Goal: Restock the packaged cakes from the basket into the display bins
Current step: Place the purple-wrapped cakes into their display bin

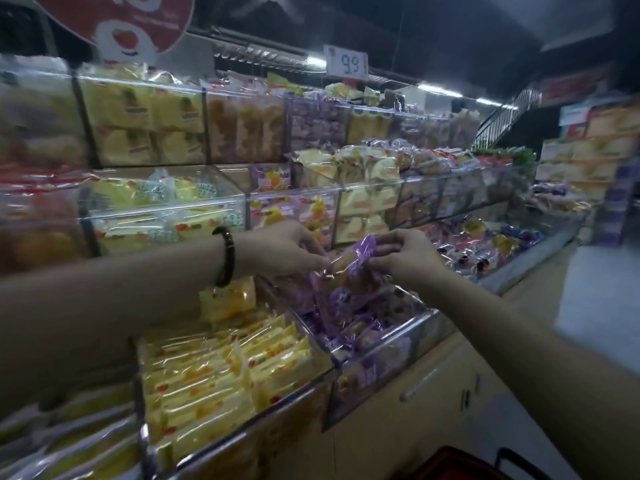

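A purple-wrapped packaged cake (356, 263) hangs between both hands over the clear display bin (412, 322) that holds several purple cakes. My left hand (280, 249), with a dark bead bracelet on the wrist, pinches the packet's left edge. My right hand (403, 254) pinches its upper right end. The red basket (460, 464) shows only as a rim at the bottom edge, below my right forearm.
To the left, a bin of yellow packaged cakes (221, 375) sits beside the purple one. Two higher tiers of clear bins (166, 209) hold yellow, orange and purple packets. Cream cabinet doors (433, 393) stand below. An aisle floor (602, 292) runs off to the right.
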Tool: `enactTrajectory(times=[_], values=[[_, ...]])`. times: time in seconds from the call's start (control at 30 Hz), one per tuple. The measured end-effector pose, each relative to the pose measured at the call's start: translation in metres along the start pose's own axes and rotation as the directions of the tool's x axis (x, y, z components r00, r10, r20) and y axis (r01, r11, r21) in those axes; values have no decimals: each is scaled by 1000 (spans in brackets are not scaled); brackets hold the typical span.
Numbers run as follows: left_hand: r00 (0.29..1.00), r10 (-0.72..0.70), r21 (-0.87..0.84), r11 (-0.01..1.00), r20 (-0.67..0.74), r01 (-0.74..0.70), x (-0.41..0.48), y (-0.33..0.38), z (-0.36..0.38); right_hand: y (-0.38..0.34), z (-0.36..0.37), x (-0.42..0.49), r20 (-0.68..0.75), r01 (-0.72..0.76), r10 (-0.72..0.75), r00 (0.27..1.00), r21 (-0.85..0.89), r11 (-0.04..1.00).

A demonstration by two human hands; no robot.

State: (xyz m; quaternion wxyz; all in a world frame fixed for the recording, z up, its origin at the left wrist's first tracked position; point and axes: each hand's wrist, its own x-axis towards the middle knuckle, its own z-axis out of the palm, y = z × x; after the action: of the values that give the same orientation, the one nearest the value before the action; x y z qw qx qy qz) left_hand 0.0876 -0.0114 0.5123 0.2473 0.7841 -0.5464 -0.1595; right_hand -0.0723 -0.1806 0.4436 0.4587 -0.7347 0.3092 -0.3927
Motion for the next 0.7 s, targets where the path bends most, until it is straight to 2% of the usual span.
enactTrajectory(times=[0.1, 0.17, 0.3, 0.37, 0.47, 0.7], values=[[999, 39, -59, 997, -5, -40, 40, 3, -9, 17, 14, 40, -53, -38, 35, 998, -59, 998], [999, 51, -38, 998, -9, -52, 65, -2, -2, 37, 24, 61, -110, -77, 66, 992, -94, 993], [999, 6, 179, 984, 49, -15, 115, -27, 27, 70, 42, 94, -209, -113, 90, 974, -102, 988], [1000, 1, 306, 952, 1, -2, 140, -42, 41, 77, 53, 102, -237, -115, 79, 968, -143, 983], [996, 42, 463, 886, -81, 1, 170, -60, 54, 87, 68, 109, -229, -132, 79, 970, -225, 965], [987, 84, 452, 892, -139, -12, 192, -85, 75, 101, 82, 109, -156, -88, 38, 987, -327, 941]])
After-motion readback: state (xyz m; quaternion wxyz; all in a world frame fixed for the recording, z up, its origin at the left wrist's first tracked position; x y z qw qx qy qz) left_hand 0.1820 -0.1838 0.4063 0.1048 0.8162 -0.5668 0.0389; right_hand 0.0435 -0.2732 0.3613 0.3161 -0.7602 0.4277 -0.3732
